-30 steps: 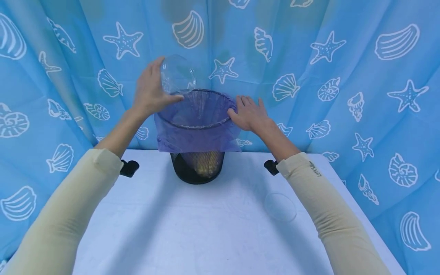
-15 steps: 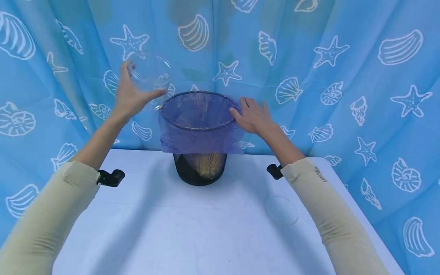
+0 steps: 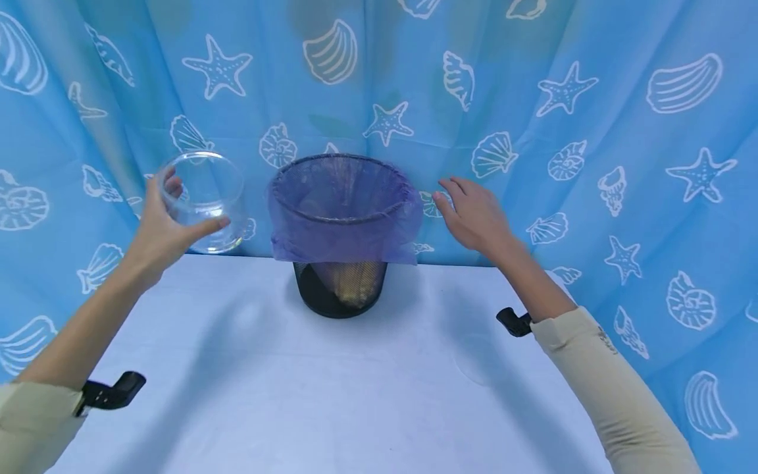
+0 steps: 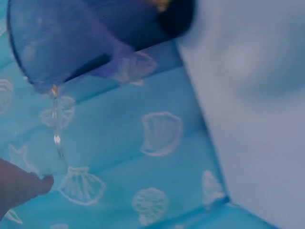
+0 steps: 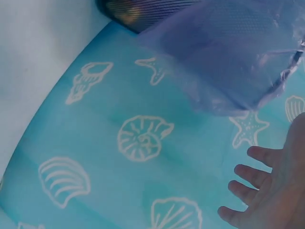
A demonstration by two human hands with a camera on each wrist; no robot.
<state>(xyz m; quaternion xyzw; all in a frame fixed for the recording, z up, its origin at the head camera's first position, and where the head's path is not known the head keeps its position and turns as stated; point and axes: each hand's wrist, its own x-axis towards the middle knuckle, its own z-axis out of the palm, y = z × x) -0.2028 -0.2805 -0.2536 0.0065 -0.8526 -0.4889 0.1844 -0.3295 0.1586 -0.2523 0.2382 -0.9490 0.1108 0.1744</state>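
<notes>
My left hand (image 3: 158, 232) grips a clear round container (image 3: 216, 191) by its side, thumb in front and fingers behind, left of the bin and above the table. Nothing shows inside the container. A black mesh wastebasket (image 3: 314, 289) stands upright at the table's back, with a purple bin liner (image 3: 343, 240) folded over its rim. To the right of the liner, apart from it, my right hand (image 3: 474, 214) hovers with loose fingers and holds nothing. In the right wrist view, its fingers (image 5: 257, 176) are spread beside the liner. Something yellowish shows faintly through the mesh.
A clear, flat, round lid-like disc (image 3: 481, 361) lies faintly visible on the white table (image 3: 331, 395), under the right arm's shadow. Directly behind the bin hangs a blue curtain (image 3: 403, 59) with shells and starfish. Black camera mounts (image 3: 112, 392) sit at both wrists.
My left hand has carried the clear container from over the bin's rim to the left and lower, turning it from tipped to roughly upright. My right hand has let go of the bin's rim and moved right.
</notes>
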